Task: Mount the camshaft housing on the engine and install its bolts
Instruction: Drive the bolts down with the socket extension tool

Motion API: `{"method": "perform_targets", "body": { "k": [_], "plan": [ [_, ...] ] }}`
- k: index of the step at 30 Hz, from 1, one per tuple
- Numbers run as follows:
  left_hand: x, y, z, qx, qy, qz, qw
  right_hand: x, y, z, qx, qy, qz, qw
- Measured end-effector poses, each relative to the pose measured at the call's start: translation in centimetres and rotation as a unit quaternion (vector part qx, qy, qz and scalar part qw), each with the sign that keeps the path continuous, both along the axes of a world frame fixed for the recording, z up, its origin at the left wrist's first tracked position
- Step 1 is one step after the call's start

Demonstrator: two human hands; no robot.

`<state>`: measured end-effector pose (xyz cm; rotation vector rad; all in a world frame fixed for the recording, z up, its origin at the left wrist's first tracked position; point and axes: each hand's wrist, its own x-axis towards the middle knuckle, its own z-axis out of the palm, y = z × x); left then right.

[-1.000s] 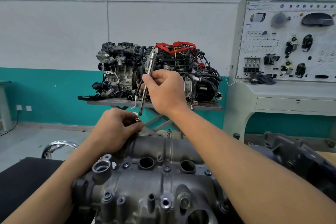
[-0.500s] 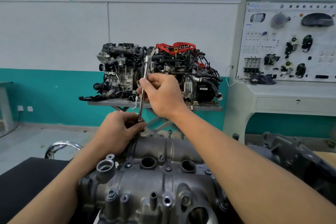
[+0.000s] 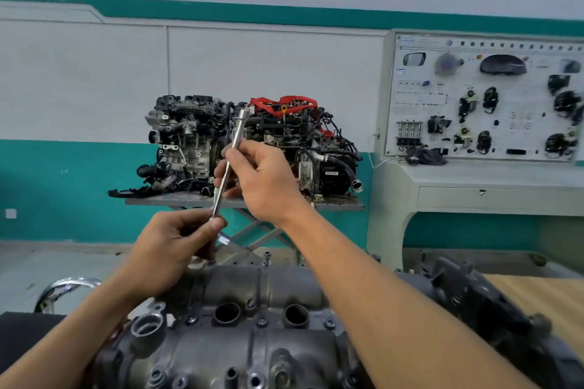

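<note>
The grey camshaft housing [image 3: 252, 335] lies on the engine at the bottom of the view, with two round openings on top and several bolts in its bosses. Above its far edge my right hand [image 3: 262, 180] grips a long chrome ratchet extension [image 3: 228, 164], held almost upright and tilted right at the top. My left hand [image 3: 177, 246] pinches the tool's lower end between thumb and fingers, where a small socket [image 3: 223, 238] shows just below my thumb. One bolt [image 3: 267, 257] stands upright at the housing's far edge, right of my left hand.
A display engine with red wiring [image 3: 252, 145] sits on a scissor lift table [image 3: 240, 202] straight ahead. A grey training panel cabinet [image 3: 483, 123] stands at the right. A chrome ring [image 3: 66, 286] lies at the left, a wooden board [image 3: 534, 297] at the right.
My left hand has risen from the housing's far edge and closed on the tool's lower end. The right hand moved slightly up and right with the tool.
</note>
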<state>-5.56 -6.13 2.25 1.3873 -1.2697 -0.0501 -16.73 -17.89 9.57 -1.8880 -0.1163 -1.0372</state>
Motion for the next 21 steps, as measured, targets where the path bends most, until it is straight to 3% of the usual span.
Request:
{"method": "perform_targets", "body": {
  "k": [5,10,13,16,21],
  "plan": [
    [-1.6,0.4,3.3,0.021,-0.047,-0.043,0.998,-1.4,0.4,2.1,0.007,-0.032,0.010,0.999],
    [-4.3,-1.4,5.3,0.089,-0.019,-0.082,0.992,-1.9,0.9,2.5,-0.065,-0.019,-0.020,0.997],
    [-5.2,-2.8,5.5,0.096,0.014,-0.048,0.994,-2.0,0.3,2.1,-0.076,-0.022,-0.045,0.996],
    [-5.1,-3.3,4.7,0.132,-0.036,0.019,0.990,-2.3,-0.5,1.1,-0.047,-0.002,-0.043,0.998],
    [-4.9,-3.7,2.5,0.154,-0.035,0.039,0.987,-2.6,-1.4,-0.7,0.016,0.043,-0.022,0.999]
  ]
}}
